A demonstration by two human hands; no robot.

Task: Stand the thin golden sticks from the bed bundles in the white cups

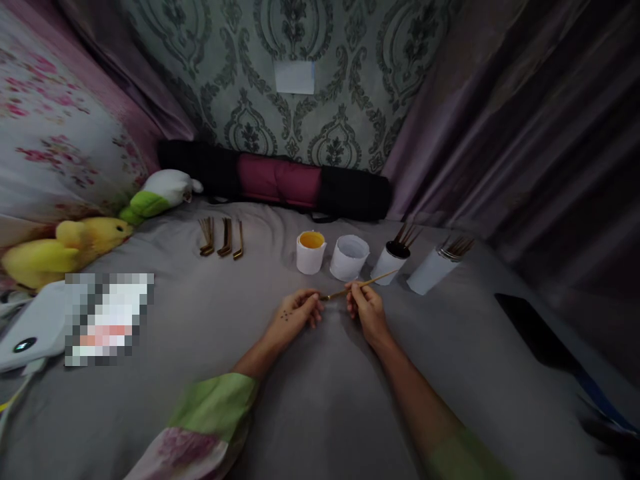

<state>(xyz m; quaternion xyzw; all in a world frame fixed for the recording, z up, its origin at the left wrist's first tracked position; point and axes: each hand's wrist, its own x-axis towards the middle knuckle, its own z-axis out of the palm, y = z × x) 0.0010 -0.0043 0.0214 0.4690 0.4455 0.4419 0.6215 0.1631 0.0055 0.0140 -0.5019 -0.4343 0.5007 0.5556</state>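
A thin tan stick with a shiny gold part near one end (373, 280) lies slantwise between my hands. My right hand (367, 310) pinches it near the middle. At its left end, my left hand (300, 310) has thumb and fingertips closed on the tip, which they hide. Just behind stand a white cup with a yellow-orange inside (310, 259) and a white cup (349, 260) whose inside looks pale. Further right, a white container with a dark opening (387, 267) and a tilted white cylinder (431, 272) hold several thin brown sticks.
Small groups of bent gold-brown sticks (225, 239) lie back left. Left are yellow (95, 243) and green-white plush toys (160, 190), a white device with a cable (43, 327) and a blurred-out screen. A black-maroon roll (280, 181) lines the wall. A dark flat object (535, 327) lies right.
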